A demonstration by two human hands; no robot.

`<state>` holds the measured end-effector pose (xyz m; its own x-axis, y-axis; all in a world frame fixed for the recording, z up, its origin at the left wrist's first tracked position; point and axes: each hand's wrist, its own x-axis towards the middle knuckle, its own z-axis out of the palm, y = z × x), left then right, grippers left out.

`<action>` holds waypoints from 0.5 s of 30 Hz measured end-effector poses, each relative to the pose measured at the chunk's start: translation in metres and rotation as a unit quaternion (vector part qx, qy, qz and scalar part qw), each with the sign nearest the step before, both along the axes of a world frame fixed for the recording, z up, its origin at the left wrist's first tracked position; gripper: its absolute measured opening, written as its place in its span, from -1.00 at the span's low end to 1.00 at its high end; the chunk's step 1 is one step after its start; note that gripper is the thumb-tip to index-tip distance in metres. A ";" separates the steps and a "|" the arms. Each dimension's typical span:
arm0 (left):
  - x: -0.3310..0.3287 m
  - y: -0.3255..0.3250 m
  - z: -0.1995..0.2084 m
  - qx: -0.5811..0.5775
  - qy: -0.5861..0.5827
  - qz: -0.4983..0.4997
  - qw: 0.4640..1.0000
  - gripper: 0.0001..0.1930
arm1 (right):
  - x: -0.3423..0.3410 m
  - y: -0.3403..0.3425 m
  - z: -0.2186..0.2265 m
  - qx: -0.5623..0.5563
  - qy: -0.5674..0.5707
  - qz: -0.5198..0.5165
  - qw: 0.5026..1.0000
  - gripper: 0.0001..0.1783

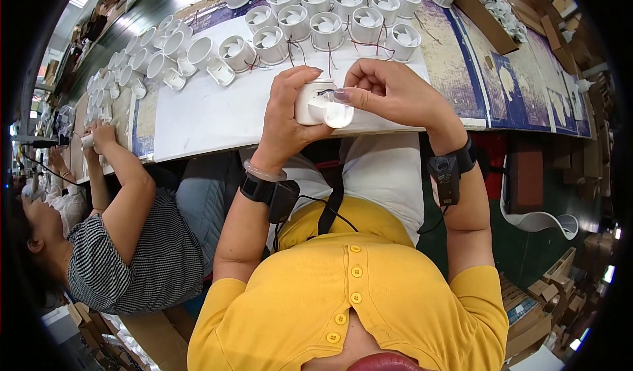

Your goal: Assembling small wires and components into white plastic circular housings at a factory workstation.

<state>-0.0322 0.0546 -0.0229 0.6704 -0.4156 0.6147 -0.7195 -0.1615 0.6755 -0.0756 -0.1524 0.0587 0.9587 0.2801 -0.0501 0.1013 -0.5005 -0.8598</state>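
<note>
White tabletop sheet (204, 117), green floor (527, 259); left hand (285, 104) clamped on white housing (308, 111), right hand (402, 94), hold unclear

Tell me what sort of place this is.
Probably a small assembly workshop: rows of white fan housings, some trailing thin wires, stand on a long worktable; a co-worker handles a white part alongside, and cardboard boxes are piled at the right.

Checked-shirted co-worker (135, 262) at left; cardboard boxes (537, 326) and curved white strip (533, 221) at right
</note>
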 end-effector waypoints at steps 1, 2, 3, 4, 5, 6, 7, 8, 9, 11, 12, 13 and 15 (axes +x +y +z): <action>0.000 0.000 0.000 0.003 -0.002 0.002 1.000 -0.23 | 0.000 -0.004 -0.002 -0.001 0.000 -0.001 1.000 -0.70; 0.000 0.000 0.000 0.007 -0.005 0.004 1.000 -0.23 | 0.002 -0.009 -0.006 0.021 0.018 0.030 0.999 -0.68; 0.000 -0.001 0.001 0.006 -0.005 0.004 1.000 -0.23 | 0.004 -0.012 -0.008 0.044 0.035 0.061 0.997 -0.66; 0.000 -0.001 0.002 0.003 -0.004 0.003 1.000 -0.23 | 0.005 -0.014 -0.010 0.066 0.052 0.092 0.992 -0.64; 0.000 -0.001 0.003 0.000 -0.004 0.002 1.000 -0.24 | 0.005 -0.015 -0.010 0.065 0.052 0.091 0.992 -0.64; 0.000 -0.001 0.003 -0.002 -0.002 0.001 1.000 -0.24 | 0.004 -0.014 -0.011 0.106 0.057 0.092 0.988 -0.64; -0.001 -0.001 0.004 -0.002 -0.002 0.002 1.000 -0.24 | 0.003 -0.013 -0.011 0.147 0.062 0.092 0.983 -0.63; -0.001 -0.002 0.005 0.010 -0.009 0.006 1.000 -0.25 | 0.002 -0.012 -0.011 0.187 0.067 0.092 0.976 -0.62; -0.002 -0.003 0.006 0.021 -0.017 0.011 1.000 -0.27 | 0.002 -0.011 -0.010 0.187 0.067 0.092 0.976 -0.62; -0.003 -0.005 0.007 0.033 -0.024 0.015 0.999 -0.28 | 0.005 -0.007 -0.003 0.216 0.085 0.091 0.969 -0.64; -0.004 -0.006 0.007 0.044 -0.031 0.019 0.998 -0.29 | 0.006 -0.005 0.000 0.230 0.093 0.091 0.964 -0.65; -0.005 -0.008 0.007 0.055 -0.038 0.024 0.998 -0.30 | 0.006 0.000 0.002 0.230 0.094 0.091 0.964 -0.65; -0.006 -0.008 0.007 0.065 -0.043 0.028 0.997 -0.31 | 0.003 0.011 0.005 0.230 0.087 0.069 0.967 -0.66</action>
